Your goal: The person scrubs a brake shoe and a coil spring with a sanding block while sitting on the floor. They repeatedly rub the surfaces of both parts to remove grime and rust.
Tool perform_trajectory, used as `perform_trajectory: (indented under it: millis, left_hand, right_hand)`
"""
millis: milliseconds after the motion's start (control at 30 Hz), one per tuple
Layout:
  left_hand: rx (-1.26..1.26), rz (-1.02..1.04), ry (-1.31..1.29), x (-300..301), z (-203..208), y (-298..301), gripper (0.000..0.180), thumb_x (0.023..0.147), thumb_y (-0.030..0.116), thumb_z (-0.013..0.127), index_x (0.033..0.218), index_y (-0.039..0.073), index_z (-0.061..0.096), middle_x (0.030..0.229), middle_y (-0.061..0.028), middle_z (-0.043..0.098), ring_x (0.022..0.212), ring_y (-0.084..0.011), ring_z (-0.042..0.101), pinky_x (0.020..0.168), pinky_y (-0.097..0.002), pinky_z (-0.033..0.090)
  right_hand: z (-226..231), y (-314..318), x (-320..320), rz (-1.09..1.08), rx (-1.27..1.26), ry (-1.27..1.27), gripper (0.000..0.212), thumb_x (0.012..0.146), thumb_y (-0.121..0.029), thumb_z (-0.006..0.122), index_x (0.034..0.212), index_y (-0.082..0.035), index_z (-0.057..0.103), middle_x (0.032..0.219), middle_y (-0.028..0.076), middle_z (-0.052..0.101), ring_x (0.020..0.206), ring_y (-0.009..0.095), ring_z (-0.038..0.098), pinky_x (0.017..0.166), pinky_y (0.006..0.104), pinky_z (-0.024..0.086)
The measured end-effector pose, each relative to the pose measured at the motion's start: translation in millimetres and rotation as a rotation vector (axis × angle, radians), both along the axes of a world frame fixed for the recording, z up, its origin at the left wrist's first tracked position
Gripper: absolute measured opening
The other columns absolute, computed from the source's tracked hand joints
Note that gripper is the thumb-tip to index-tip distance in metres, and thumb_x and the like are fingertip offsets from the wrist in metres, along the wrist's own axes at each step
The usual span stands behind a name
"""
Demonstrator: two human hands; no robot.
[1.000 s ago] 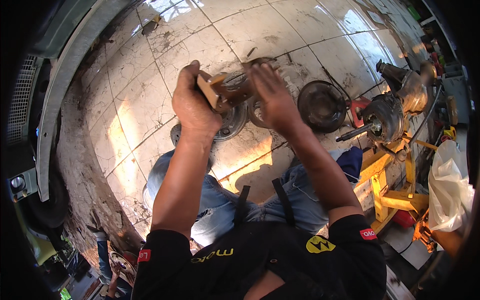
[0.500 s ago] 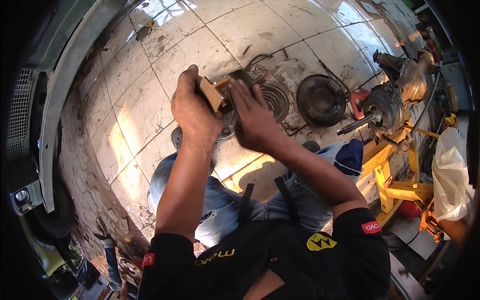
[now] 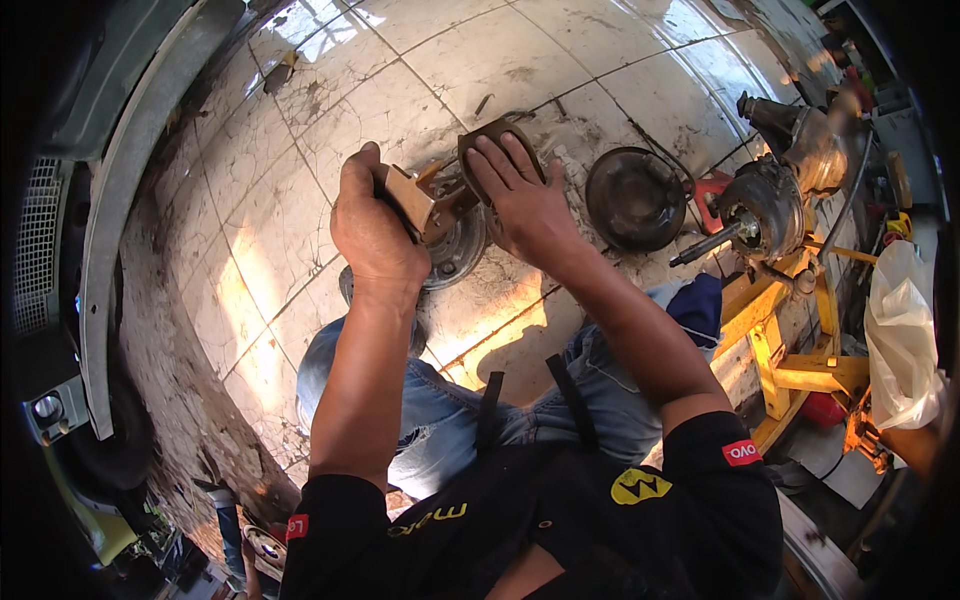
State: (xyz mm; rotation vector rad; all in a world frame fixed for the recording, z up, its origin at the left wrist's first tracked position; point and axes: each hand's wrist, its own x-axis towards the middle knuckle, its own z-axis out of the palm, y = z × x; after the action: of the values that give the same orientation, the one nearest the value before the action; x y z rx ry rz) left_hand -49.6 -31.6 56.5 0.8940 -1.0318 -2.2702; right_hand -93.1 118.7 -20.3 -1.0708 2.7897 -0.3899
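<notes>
My left hand (image 3: 375,230) is wrapped round a brown curved brake shoe (image 3: 408,203), thumb up along its outer side. The shoe's metal web points toward my right hand (image 3: 535,210). That hand's fingers lie spread over a second, dark curved piece, apparently another brake shoe (image 3: 500,131), with its thumb hidden. Both pieces are held above the tiled floor; whether they touch between my hands is unclear. Below them sits a round grey metal part (image 3: 458,258), partly covered by the hands.
A black round dish-like part (image 3: 637,200) lies on the floor to the right. Beyond it, a greasy axle and hub assembly (image 3: 770,215) rests on a yellow stand (image 3: 795,370). A clear plastic bag (image 3: 900,340) hangs at far right. A vehicle's metal edge (image 3: 120,200) runs along the left.
My right hand has moved slightly right with the dark piece, away from the left hand's shoe. My left hand has shifted a little left and down, and more of the dark piece shows.
</notes>
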Motion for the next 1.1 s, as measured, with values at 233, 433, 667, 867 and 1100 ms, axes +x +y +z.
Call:
perform_trajectory:
  millis: [233, 433, 667, 867, 1100]
  left_hand:
    - [-0.006, -0.053, -0.033, -0.3, 0.7, -2.4, 0.02, 0.093, 0.024, 0.054, 0.09, 0.005, 0.056, 0.078, -0.0047, 0.055, 0.074, -0.019, 0.059, 0.065, -0.0338, 0.05]
    - [0.012, -0.044, 0.078, 0.9, -6.2, -6.4, 0.021, 0.092, 0.025, 0.056, 0.087, 0.004, 0.058, 0.077, -0.0034, 0.052, 0.07, -0.0167, 0.053, 0.065, -0.0323, 0.048]
    - [-0.02, -0.037, 0.071, -2.9, 9.0, -1.2, 0.021, 0.092, 0.027, 0.055, 0.087, 0.007, 0.053, 0.075, -0.0046, 0.053, 0.068, -0.0201, 0.058, 0.064, -0.0349, 0.05]
    - [-0.028, -0.078, 0.049, -2.9, -3.3, -6.2, 0.021, 0.091, 0.026, 0.056, 0.085, 0.006, 0.053, 0.075, -0.0046, 0.051, 0.07, -0.0216, 0.06, 0.066, -0.036, 0.051]
    - [-0.053, -0.02, 0.102, -3.9, -4.7, -7.9, 0.02, 0.091, 0.025, 0.053, 0.092, 0.005, 0.056, 0.08, -0.0106, 0.065, 0.068, -0.0214, 0.062, 0.063, -0.0338, 0.052]
  right_hand:
    - [-14.9, -6.9, 13.3, 0.027, -0.05, 0.105, 0.08, 0.082, -0.009, 0.057, 0.153, -0.011, 0.021, 0.162, 0.009, 0.014, 0.149, 0.037, 0.01, 0.105, 0.073, 0.024]
    - [5.7, -24.0, 37.3, 0.068, -0.604, -0.248, 0.082, 0.075, 0.003, 0.054, 0.151, -0.003, 0.024, 0.155, 0.019, 0.028, 0.144, 0.039, 0.023, 0.114, 0.0459, 0.029]
    - [9.1, -17.6, 24.4, 0.166, -0.635, -0.133, 0.082, 0.075, 0.003, 0.056, 0.15, 0.0, 0.024, 0.153, 0.023, 0.028, 0.142, 0.041, 0.026, 0.113, 0.0444, 0.03]
    - [6.3, -25.2, 32.7, 0.189, -0.84, -0.257, 0.087, 0.072, -0.007, 0.066, 0.15, -0.007, 0.026, 0.154, 0.013, 0.032, 0.143, 0.034, 0.029, 0.108, 0.049, 0.038]
    - [-12.8, -5.2, -2.8, 0.007, -0.237, 0.138, 0.082, 0.077, -0.01, 0.062, 0.151, -0.014, 0.028, 0.157, 0.005, 0.029, 0.148, 0.028, 0.016, 0.106, 0.0649, 0.03]
